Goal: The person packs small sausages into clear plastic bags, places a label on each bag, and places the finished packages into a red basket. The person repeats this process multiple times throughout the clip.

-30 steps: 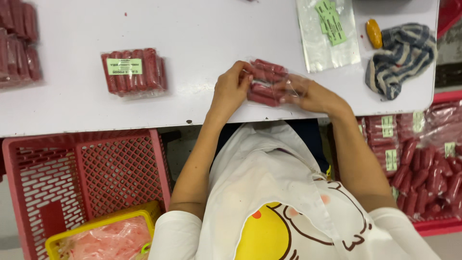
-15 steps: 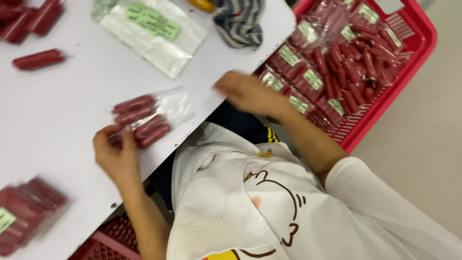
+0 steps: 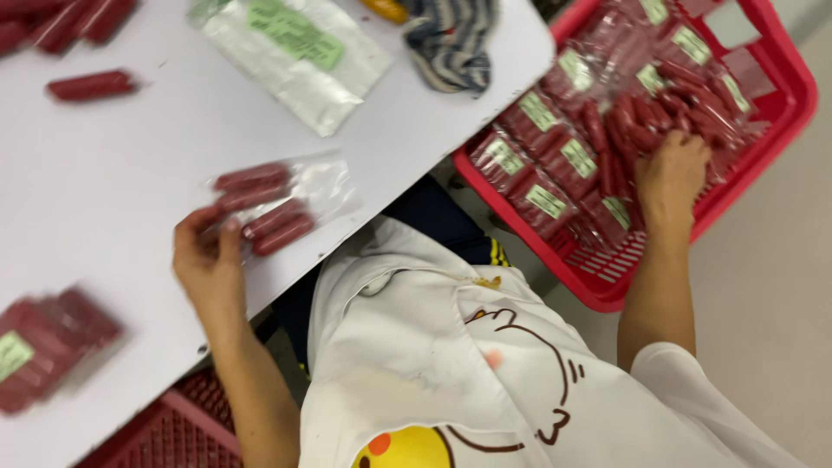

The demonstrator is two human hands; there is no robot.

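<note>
My left hand point(image 3: 206, 260) rests on the white table point(image 3: 130, 156), fingers on the near end of a clear bag point(image 3: 277, 204) with several red sausages in it. My right hand point(image 3: 669, 173) reaches down into the red basket point(image 3: 771, 165) beside me, fingers curled among loose red sausages point(image 3: 633, 121). Whether it grips any is not clear. The basket also holds several sealed sausage packs with green labels point(image 3: 546, 186).
A stack of empty clear bags with a green label point(image 3: 295, 52) lies at the table's far side, next to a striped cloth point(image 3: 451, 39). A sealed pack point(image 3: 48, 342) lies near left, a loose sausage point(image 3: 91, 85) far left. Another red crate point(image 3: 173, 429) stands under the table.
My right hand has left the bag on the table and swung right into the red basket. My left hand stays on the bag. The view has turned toward the right.
</note>
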